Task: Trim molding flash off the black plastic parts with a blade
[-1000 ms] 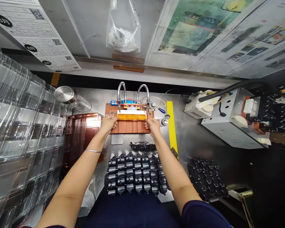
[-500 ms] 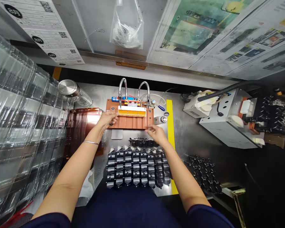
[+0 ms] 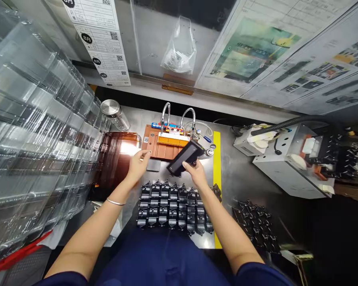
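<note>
My right hand [image 3: 196,171] grips a black rectangular plastic housing [image 3: 185,158], held tilted above the front right of a brown fixture block [image 3: 164,151]. The housing covers part of that block. At the block's left front corner is my left hand [image 3: 139,166], its thumb and fingertips pinched together; anything between them is too small to make out. An orange strip with a white top [image 3: 173,139] lies across the block, below two bent metal gooseneck tubes [image 3: 188,111]. In front of both hands, black plastic parts [image 3: 173,206] stand in several rows.
Stacked clear plastic trays [image 3: 47,131] rise on the left, beside a brown translucent box [image 3: 116,159] and a lidded jar [image 3: 116,114]. Yellow tape [image 3: 217,159] runs along the right. Beyond it are more black parts [image 3: 255,222] and a grey-white machine [image 3: 289,167].
My right hand has taken up the black housing and lifted it toward the fixture. My left hand has drawn off the orange strip to the block's front left corner. The view has shifted.
</note>
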The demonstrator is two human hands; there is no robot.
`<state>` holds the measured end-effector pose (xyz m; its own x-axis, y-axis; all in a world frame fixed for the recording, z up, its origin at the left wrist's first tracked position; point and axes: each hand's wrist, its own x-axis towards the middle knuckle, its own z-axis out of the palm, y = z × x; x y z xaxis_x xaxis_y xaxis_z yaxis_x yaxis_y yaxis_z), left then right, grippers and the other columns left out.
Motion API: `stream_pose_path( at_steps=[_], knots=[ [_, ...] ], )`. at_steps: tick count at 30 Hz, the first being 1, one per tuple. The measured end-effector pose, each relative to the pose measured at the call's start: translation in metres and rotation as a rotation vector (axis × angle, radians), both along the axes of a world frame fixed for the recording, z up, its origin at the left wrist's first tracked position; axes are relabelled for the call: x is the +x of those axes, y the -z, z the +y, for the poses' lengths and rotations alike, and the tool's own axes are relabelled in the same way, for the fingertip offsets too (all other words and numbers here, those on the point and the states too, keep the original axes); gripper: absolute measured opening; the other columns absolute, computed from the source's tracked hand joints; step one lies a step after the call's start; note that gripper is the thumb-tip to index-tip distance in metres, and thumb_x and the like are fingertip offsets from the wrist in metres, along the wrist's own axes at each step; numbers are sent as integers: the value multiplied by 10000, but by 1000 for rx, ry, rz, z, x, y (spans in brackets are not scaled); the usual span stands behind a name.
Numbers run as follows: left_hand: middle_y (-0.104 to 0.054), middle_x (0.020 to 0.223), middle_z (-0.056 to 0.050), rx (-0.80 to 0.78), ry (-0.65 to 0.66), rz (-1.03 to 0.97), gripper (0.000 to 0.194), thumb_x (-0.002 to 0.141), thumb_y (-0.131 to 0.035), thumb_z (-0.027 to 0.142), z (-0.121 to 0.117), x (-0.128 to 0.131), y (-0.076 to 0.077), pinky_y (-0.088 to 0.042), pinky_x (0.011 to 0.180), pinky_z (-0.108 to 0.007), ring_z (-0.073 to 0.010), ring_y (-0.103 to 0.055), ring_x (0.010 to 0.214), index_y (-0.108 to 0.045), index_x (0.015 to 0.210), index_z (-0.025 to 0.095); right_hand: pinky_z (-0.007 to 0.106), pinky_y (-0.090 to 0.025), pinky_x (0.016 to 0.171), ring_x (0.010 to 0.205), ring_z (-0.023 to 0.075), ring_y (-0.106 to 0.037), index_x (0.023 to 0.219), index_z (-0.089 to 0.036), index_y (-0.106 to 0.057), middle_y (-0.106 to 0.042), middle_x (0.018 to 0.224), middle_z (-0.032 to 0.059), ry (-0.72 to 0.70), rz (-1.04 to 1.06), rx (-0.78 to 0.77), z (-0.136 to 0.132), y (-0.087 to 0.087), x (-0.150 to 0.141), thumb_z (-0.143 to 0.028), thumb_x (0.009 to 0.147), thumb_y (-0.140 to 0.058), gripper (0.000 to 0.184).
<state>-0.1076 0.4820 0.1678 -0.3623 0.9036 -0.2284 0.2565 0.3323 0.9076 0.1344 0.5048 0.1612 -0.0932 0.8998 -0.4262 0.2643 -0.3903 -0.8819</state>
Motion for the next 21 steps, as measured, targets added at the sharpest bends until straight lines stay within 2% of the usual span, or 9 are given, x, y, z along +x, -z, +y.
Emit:
stream_pose_path(
  at_steps=[2, 4, 7, 9, 13, 16, 18, 21],
  knots=[
    [-693, 1005, -92, 98, 106, 137, 244, 832, -564, 391, -7, 12, -1, -516, 807, -339, -218, -626, 941, -681, 935, 204, 367, -578, 762, 899, 215, -673, 965, -193, -577, -702, 955, 95, 93, 97, -59, -1, 6, -23, -647, 751, -547, 503],
    [-684, 1101, -98, 180, 239, 262, 208, 822, -604, 359, -8, 23, 0, -449, 959, -421, -260, -577, 1089, -697, 949, 223, 354, -600, 715, 797, 207, -694, 845, -193, -562, -696, 796, 90, 135, 160, -122, 1, 13, -47, -698, 764, -502, 515],
    [-671, 1177, -120, 246, 400, 436, 185, 824, -623, 293, 2, 34, 8, -345, 1046, -514, -301, -535, 1169, -705, 975, 225, 315, -603, 748, 775, 183, -706, 779, -198, -546, -691, 744, 88, 135, 202, -190, 10, 18, -73, -713, 786, -486, 519],
    [-658, 1207, -146, 263, 457, 542, 191, 853, -582, 244, 14, 36, 16, -314, 1053, -542, -312, -533, 1172, -703, 997, 212, 311, -600, 757, 795, 184, -712, 782, -185, -569, -709, 776, 107, 83, 191, -229, 18, 16, -78, -702, 798, -501, 522],
    [-662, 1205, -161, 289, 520, 681, 224, 896, -513, 224, 44, 31, 33, -339, 1015, -533, -307, -559, 1125, -704, 1012, 208, 358, -604, 648, 703, 219, -714, 789, -127, -659, -725, 758, 142, -109, 36, -287, 34, 0, -51, -635, 862, -470, 547],
    [-670, 1196, -164, 305, 538, 728, 242, 911, -508, 269, 59, 30, 45, -387, 964, -497, -304, -570, 1108, -704, 1041, 212, 352, -587, 634, 713, 222, -708, 897, -133, -696, -739, 839, 126, -188, -226, -233, 56, -16, -11, -488, 889, -529, 392],
    [-673, 1192, -173, 310, 532, 747, 252, 908, -517, 275, 63, 31, 54, -403, 942, -482, -308, -572, 1112, -703, 1063, 205, 344, -567, 732, 860, 228, -697, 1031, -160, -679, -724, 1000, 124, -183, -463, -131, 78, -25, 15, -384, 902, -543, 292],
    [-670, 1200, -177, 315, 508, 769, 262, 909, -507, 236, 61, 34, 64, -403, 937, -487, -313, -569, 1121, -703, 1078, 202, 372, -474, 927, 1154, 266, -582, 1245, -164, -579, -580, 1302, 170, -195, -811, 19, 116, -31, 41, -241, 911, -529, 346]
  ],
)
